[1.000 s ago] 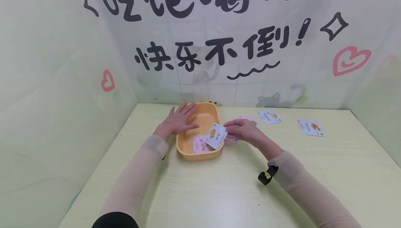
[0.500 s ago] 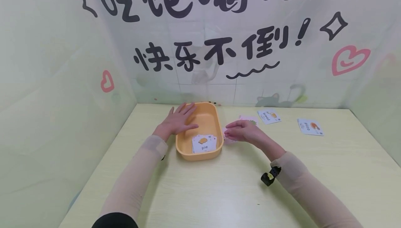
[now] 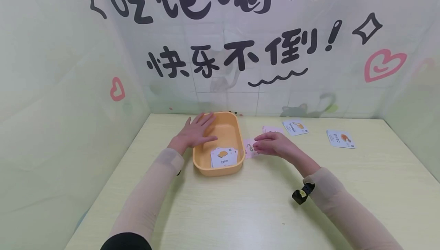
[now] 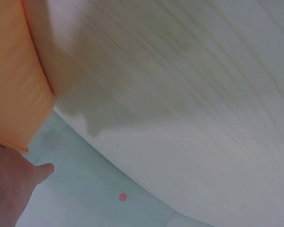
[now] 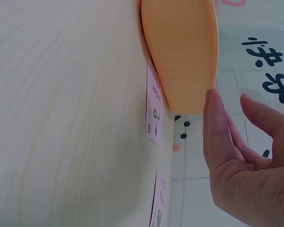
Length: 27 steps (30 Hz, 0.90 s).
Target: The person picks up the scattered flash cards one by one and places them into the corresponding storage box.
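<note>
My left hand [image 3: 193,133] lies spread over the left rim of an orange plastic basket [image 3: 227,126]; the left wrist view has only part of this hand [image 4: 12,182] at the rim. Inside the basket, a "pie" card [image 3: 224,158] lies on top of other cards at the near end. My right hand [image 3: 277,145], holding nothing, hovers right of the basket with fingers extended and thumb apart. Below its fingertips is a pink card with a green snake [image 3: 248,153], its word readable in the right wrist view. Another pink card [image 3: 270,129] lies behind, partly covered by this hand.
A "bread" card [image 3: 295,127] and a "pizza" card [image 3: 340,139] lie farther right on the pale wooden table [image 3: 233,212]. Behind the table hangs a printed white backdrop [image 3: 220,86], close to the basket's far end.
The right hand released the pie card, which now lies flat in the basket. That hand then moved slightly right, over the pink snake card. The left hand stayed put.
</note>
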### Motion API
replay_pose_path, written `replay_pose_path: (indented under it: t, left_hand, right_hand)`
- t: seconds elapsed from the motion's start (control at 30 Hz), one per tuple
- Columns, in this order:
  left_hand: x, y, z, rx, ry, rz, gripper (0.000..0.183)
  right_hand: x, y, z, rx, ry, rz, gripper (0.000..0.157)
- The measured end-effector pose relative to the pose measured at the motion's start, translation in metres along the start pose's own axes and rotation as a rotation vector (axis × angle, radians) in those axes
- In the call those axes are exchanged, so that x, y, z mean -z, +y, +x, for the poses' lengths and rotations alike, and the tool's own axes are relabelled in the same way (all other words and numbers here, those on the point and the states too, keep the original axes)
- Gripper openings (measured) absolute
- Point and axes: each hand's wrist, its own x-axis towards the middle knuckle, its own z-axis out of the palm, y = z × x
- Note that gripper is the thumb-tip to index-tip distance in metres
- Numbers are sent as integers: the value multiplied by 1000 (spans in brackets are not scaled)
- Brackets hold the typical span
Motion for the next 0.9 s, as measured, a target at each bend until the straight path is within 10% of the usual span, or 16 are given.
replay_pose_path:
  t: [0.9]
  left_hand:
    - [-1,-4,-1,-14,-5,10,86]
  right_hand:
    - [44,20,-35,-16,100,18,55]
